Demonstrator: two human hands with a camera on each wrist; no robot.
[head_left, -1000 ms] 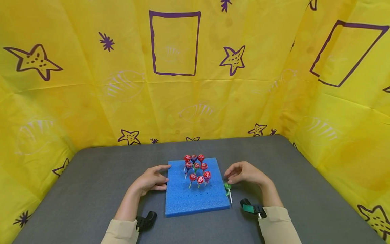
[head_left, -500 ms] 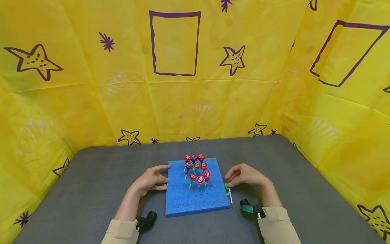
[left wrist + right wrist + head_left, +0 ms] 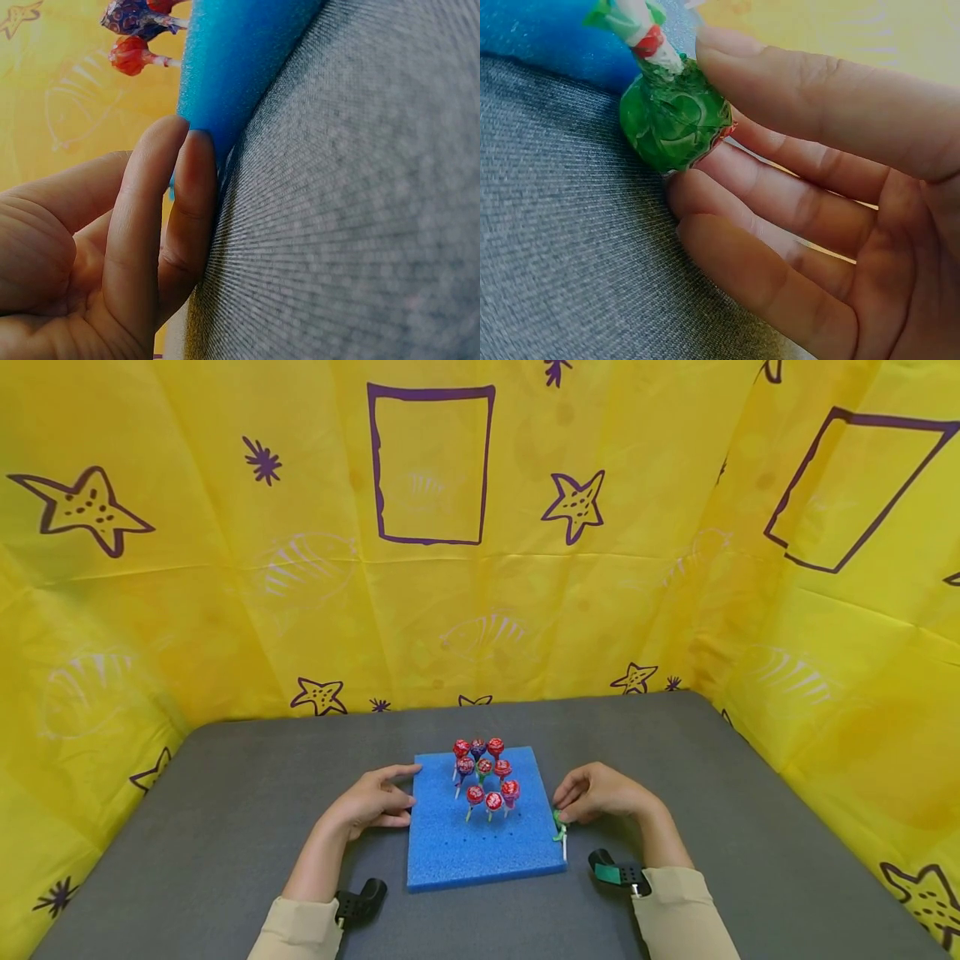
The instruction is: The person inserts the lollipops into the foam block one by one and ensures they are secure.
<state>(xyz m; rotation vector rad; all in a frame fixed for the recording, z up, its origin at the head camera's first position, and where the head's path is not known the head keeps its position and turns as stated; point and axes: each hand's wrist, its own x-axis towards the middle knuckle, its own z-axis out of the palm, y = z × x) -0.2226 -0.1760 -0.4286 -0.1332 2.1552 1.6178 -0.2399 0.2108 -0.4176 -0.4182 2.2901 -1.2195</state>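
Observation:
A blue foam board (image 3: pixel 480 852) lies on the table with several wrapped lollipops (image 3: pixel 493 802) standing upright in it, mostly red with a few darker ones and one greenish one. My left hand (image 3: pixel 371 802) rests against the board's left edge, its fingers extended; in the left wrist view the fingertips (image 3: pixel 196 161) touch the foam's side. By the right edge, my right hand (image 3: pixel 603 793) pinches the head of a green lollipop (image 3: pixel 671 120) between thumb and fingers. Its white stick points toward the person, along the board's edge.
Small holes dot the front part of the board. The dark grey table (image 3: pixel 225 827) spreads around it, backed by a yellow patterned cloth (image 3: pixel 427 635). A black camera mount sits at each wrist, the right one (image 3: pixel 615 870) with green tape.
My right hand has lowered slightly and closed its fingers on the green lollipop, whose stick has shifted a little to the left. The left hand and board have stayed in place.

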